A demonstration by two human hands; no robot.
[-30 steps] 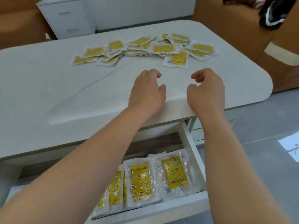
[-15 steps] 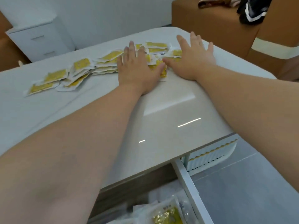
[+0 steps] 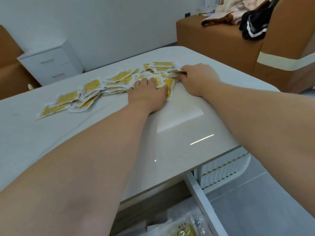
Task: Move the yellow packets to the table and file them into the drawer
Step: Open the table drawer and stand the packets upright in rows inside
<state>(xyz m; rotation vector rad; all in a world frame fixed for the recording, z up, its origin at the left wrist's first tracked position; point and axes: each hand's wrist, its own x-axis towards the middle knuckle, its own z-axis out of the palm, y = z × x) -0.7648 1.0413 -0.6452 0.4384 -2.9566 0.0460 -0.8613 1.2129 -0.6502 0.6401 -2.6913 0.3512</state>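
Several yellow packets (image 3: pixel 95 86) in clear wrappers lie scattered in a band across the far side of the white table (image 3: pixel 179 120). My left hand (image 3: pixel 148 94) lies flat on the packets at the right end of the band, fingers straight and pressing down. My right hand (image 3: pixel 197 77) is just to its right, fingers curled around the edge of a few packets (image 3: pixel 177 72). Below the table's near edge the drawer (image 3: pixel 201 198) stands open, with a yellow packet (image 3: pixel 184 232) showing inside at the bottom of the view.
A white two-drawer cabinet (image 3: pixel 51 65) stands against the wall at the back left. A brown sofa (image 3: pixel 221 36) with clothes (image 3: pixel 252 23) piled on it is at the back right. Grey floor (image 3: pixel 255 201) lies to the right of the drawer.
Both hands reached from the table's near edge onto the packets. My right hand's fingers went from spread flat to curled around a few packets. The view tilted up from the drawer.
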